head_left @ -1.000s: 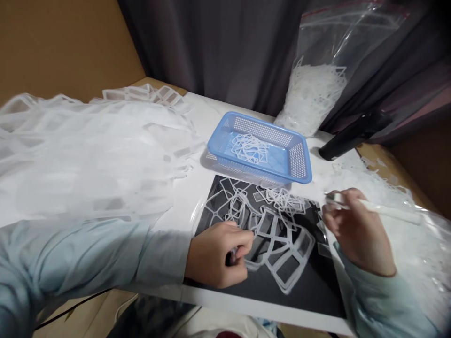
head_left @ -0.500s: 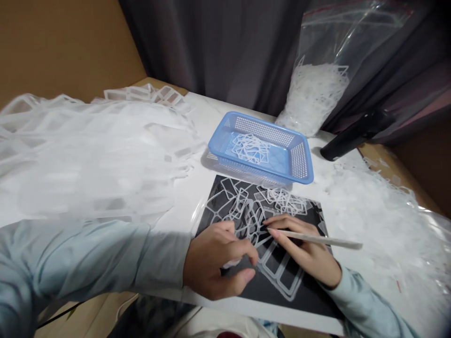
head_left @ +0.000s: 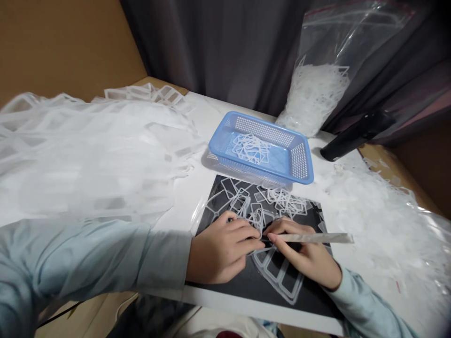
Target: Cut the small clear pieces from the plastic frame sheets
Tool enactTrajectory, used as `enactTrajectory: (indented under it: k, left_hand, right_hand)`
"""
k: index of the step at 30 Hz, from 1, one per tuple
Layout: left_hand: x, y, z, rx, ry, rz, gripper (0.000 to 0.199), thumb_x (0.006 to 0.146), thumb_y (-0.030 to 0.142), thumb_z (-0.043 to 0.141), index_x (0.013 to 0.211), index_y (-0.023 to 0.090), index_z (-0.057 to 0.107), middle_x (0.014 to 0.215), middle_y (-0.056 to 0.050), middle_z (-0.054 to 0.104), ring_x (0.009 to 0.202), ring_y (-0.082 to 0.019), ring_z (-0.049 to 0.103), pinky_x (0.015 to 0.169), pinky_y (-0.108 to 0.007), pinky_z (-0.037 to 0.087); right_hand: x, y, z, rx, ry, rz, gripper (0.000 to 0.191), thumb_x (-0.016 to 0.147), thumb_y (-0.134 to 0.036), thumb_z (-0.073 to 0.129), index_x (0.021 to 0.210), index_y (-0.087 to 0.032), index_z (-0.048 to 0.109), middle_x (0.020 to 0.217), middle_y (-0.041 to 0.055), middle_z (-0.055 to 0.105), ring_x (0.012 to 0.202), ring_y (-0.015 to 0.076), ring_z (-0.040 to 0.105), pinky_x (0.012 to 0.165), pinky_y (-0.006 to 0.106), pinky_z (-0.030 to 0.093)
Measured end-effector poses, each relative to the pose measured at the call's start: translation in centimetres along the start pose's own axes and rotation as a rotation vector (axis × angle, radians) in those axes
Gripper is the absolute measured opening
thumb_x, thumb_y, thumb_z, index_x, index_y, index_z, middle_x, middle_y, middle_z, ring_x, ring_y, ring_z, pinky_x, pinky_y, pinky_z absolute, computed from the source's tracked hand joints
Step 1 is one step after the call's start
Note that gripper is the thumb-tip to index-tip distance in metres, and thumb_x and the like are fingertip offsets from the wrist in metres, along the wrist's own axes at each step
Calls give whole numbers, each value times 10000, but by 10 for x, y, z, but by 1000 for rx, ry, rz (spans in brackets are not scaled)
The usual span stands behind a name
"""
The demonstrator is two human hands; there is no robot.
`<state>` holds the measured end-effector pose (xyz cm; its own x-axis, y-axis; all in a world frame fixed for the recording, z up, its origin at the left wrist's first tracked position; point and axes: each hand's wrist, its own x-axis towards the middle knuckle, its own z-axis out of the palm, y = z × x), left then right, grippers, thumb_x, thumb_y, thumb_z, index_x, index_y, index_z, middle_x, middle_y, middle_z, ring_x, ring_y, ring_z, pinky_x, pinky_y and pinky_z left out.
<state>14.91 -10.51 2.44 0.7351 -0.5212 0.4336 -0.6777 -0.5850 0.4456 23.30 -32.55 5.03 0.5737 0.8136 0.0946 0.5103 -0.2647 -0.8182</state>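
My right hand (head_left: 305,253) grips a slim, pale flat-handled tool (head_left: 317,238), its tip pointing left and its far end sticking out to the right. Close by the tip, my left hand (head_left: 223,249) has its fingers drawn together; what they pinch is hidden. Both hands rest over a black mat (head_left: 232,293). Beneath and between them lies a translucent white sheet of joined frames (head_left: 282,277). Loose white frames (head_left: 282,199) and tangled cut-out strips (head_left: 241,204) are heaped on the mat behind the fingers.
Beyond the mat stands a blue basket (head_left: 260,170) with some white frames inside. A clear zip bag (head_left: 313,94) of frames is behind it, beside a black cylinder (head_left: 341,141). Stacked white sheets (head_left: 88,155) cover the left; a scrap pile (head_left: 387,225) spreads right.
My left hand has moved up and its spread thumb and fingers have closed near the tool tip. The tool has turned slightly toward level. Some strips on the mat have shifted.
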Motion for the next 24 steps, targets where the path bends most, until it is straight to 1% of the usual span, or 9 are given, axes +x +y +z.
enactTrajectory:
  k: [2, 4, 7, 10, 13, 15, 17, 21, 24]
  left_hand:
    - [-1, 0, 0, 59, -42, 21, 376, 846, 89, 507, 1216, 141, 551, 1150, -73, 633, 1020, -211, 527, 867, -385, 305]
    - [-1, 2, 0, 120, -71, 28, 382, 841, 102, 511, 1220, 129, 556, 1091, -71, 636, 947, -207, 528, 808, -378, 311]
    - [-2, 4, 0, 189, -68, 31, 371, 844, 117, 501, 1210, 121, 566, 985, -60, 619, 853, -198, 515, 743, -369, 306]
    - [-2, 5, 0, 241, -45, 18, 365, 852, 130, 495, 1209, 102, 565, 966, -70, 608, 861, -206, 505, 750, -375, 310]
    - [-1, 4, 0, 259, -41, 36, 314, 852, 144, 498, 1149, 101, 591, 922, -60, 594, 831, -198, 481, 746, -379, 300]
    - [0, 3, -1, 267, -50, 62, 272, 843, 154, 510, 1093, 110, 609, 874, -48, 577, 802, -192, 467, 726, -373, 288]
    - [0, 2, -1, 278, -58, 76, 263, 834, 154, 525, 1079, 112, 612, 855, -44, 566, 800, -192, 473, 717, -366, 288]
    - [-1, 1, -1, 279, -57, 80, 310, 825, 164, 548, 1126, 111, 600, 908, -52, 580, 838, -196, 496, 739, -363, 314]
    - [-1, 0, 0, 273, -48, 82, 321, 827, 172, 554, 1138, 111, 600, 920, -56, 581, 849, -202, 501, 742, -364, 317]
  right_hand:
    - [0, -2, 0, -13, -8, -31, 155, 993, -193, 496, 864, -178, 580, 849, 62, 629, 802, 189, 592, 749, 340, 457]
    - [0, -4, 0, -34, -10, -66, 161, 993, -180, 479, 860, -177, 570, 845, 67, 623, 806, 194, 585, 756, 352, 460]
    - [0, -7, 2, -76, -15, -112, 154, 987, -152, 462, 876, -171, 567, 851, 74, 614, 815, 201, 576, 766, 365, 463]
    - [-2, -10, 5, -151, -12, -141, 119, 975, -117, 465, 925, -170, 559, 886, 71, 605, 831, 197, 564, 760, 361, 464]
    - [-7, -12, 11, -291, 31, -175, 116, 962, -85, 467, 955, -165, 551, 957, 78, 601, 895, 197, 563, 898, 417, 459]
    - [-12, -13, 16, -425, 66, -197, 130, 947, -59, 465, 953, -151, 557, 1003, 94, 610, 952, 209, 570, 1030, 493, 394]
    - [-17, -14, 23, -569, 97, -213, 132, 935, -48, 468, 927, -137, 565, 1040, 116, 634, 1011, 240, 578, 1092, 568, 322]
    - [-27, -14, 36, -793, 157, -240, 160, 961, -79, 456, 889, -130, 590, 1132, 148, 667, 1133, 324, 566, 1105, 669, 237]
    - [-30, -16, 43, -819, 207, -212, 195, 984, -83, 436, 908, -145, 604, 1153, 121, 678, 1158, 329, 560, 1118, 679, 193]
